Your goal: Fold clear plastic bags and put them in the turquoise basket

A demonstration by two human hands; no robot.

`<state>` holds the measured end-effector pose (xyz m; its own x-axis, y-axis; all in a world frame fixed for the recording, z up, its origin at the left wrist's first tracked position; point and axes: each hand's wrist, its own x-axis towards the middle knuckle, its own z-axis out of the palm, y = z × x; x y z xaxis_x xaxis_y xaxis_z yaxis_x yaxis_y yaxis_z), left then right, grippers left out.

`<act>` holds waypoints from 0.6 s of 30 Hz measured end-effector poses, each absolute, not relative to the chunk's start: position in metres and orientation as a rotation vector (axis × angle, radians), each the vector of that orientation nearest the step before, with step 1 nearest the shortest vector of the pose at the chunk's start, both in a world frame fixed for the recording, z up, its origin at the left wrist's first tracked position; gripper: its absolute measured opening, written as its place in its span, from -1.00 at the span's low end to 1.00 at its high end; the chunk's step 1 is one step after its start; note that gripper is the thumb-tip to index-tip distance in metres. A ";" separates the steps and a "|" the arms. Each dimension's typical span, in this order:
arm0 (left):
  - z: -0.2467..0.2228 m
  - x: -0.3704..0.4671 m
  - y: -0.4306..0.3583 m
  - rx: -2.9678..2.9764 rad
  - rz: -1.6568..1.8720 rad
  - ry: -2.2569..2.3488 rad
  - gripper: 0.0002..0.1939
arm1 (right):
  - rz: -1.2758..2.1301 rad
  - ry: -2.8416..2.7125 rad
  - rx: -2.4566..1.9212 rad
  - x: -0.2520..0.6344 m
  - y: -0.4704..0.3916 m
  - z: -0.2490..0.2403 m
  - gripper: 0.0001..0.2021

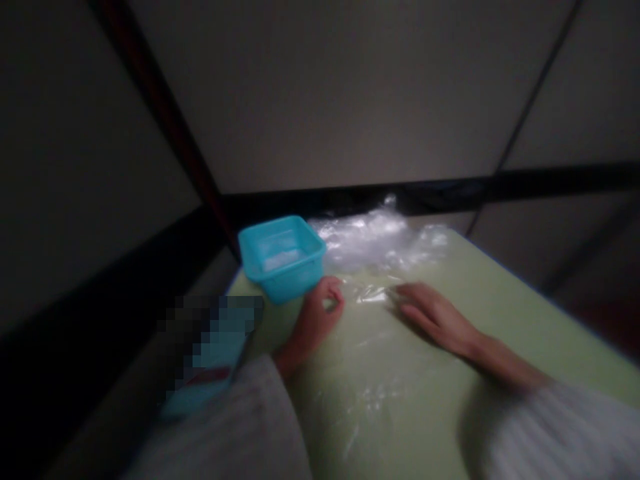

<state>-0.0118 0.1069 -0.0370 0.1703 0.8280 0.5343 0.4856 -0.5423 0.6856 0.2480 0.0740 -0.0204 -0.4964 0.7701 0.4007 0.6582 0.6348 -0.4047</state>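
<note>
The left grip (320, 308) curls, thumb and finger nearly together at the clear plastic (367, 292); the right (435, 317) lies loosely open beside it, near the blue basket's (293, 280) surface (500, 300).

No lettering, label, brand, number or sign can be read on the turquoise basket (293, 283), the clear plastic (370, 293), the pale green table (500, 307) or the panelled wall (350, 100) behind them in this dim, blurred view, part of which is pixelated.
</note>
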 end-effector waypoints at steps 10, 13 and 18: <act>-0.052 -0.015 0.113 2.126 1.227 1.295 -0.48 | 0.185 -2.421 -1.104 0.245 0.075 -0.025 -0.58; -0.058 -0.018 0.116 2.139 1.192 1.376 -0.46 | 0.192 -2.398 -1.096 0.246 0.075 -0.025 -0.59; -0.055 -0.020 0.113 2.260 1.036 1.390 -0.58 | 0.201 -2.409 -1.080 0.244 0.075 -0.024 -0.61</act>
<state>-0.0197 0.1129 -0.0551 0.2745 0.8631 0.4239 0.6527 -0.4910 0.5770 0.2443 0.0746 -0.0240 -0.5674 0.7340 0.3733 0.6621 0.6762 -0.3232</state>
